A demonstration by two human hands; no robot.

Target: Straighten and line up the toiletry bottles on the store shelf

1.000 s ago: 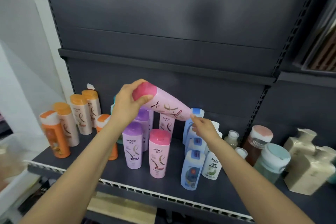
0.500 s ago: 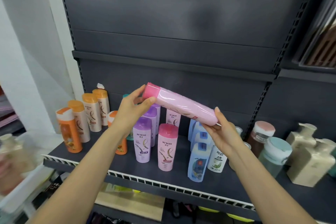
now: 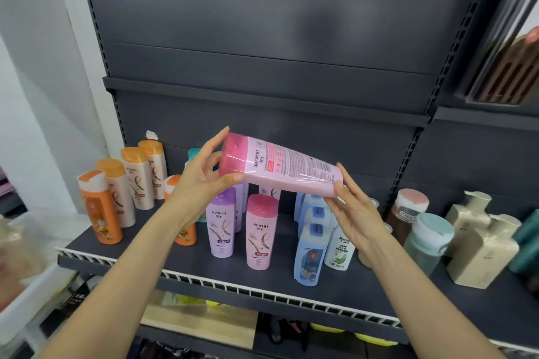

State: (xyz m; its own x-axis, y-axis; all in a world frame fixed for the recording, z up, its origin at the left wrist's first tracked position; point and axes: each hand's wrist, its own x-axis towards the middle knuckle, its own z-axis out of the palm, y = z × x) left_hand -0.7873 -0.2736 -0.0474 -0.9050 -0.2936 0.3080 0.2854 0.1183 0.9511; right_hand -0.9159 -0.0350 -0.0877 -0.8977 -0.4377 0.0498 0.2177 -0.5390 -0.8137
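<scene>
The dark pink cap of a pale pink plastic shampoo bottle [image 3: 280, 167] is pinched by the left hand [image 3: 201, 181], fingers spread above it and thumb below. The bottle is held almost level in the air, its printed back turned up. Its flat base is cradled by the right hand [image 3: 354, 214], fingers nearly straight. Below the fingers, a standing pink bottle [image 3: 260, 232] and a lilac bottle [image 3: 222, 221] are seen on the dark grey metal shelf [image 3: 163, 253], with bare room toward its white-toothed front edge.
</scene>
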